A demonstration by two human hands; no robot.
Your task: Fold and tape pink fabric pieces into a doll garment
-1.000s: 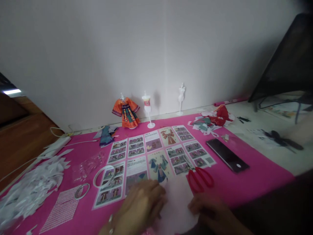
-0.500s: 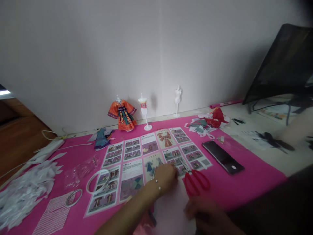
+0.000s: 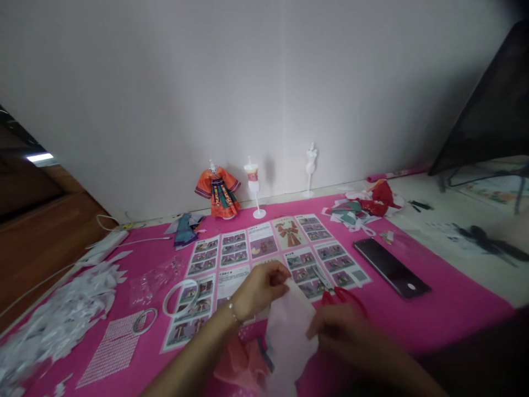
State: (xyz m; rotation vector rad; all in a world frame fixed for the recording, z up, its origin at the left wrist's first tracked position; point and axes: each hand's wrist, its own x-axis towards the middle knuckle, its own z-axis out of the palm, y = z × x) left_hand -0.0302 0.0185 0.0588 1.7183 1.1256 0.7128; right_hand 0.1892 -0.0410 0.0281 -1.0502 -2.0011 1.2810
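My left hand (image 3: 259, 289), with a bracelet at the wrist, pinches the top corner of a pale pinkish-white sheet (image 3: 289, 331). At the right edge of the sheet is my right hand (image 3: 341, 333), its thumb and fingers closed on that edge. Red-handled scissors (image 3: 339, 295) lie just beyond my right hand, blades over the printed picture sheet (image 3: 260, 248), and the hand partly hides the handles. Salmon-pink fabric (image 3: 243, 361) lies below my left forearm, beside the pale sheet.
Behind stand a doll form in an orange robe (image 3: 219, 193) and two white mannequins (image 3: 257, 187). A black phone (image 3: 390, 267) lies right. White scraps (image 3: 70, 314), rings and a pearl sheet (image 3: 111, 347) lie left. A person's hand (image 3: 521, 226) is at far right, near black scissors.
My left hand has lifted from the printed sheet and drawn closer, raising the pale sheet's corner. My right hand has moved up slightly along its edge. The view has shifted left.
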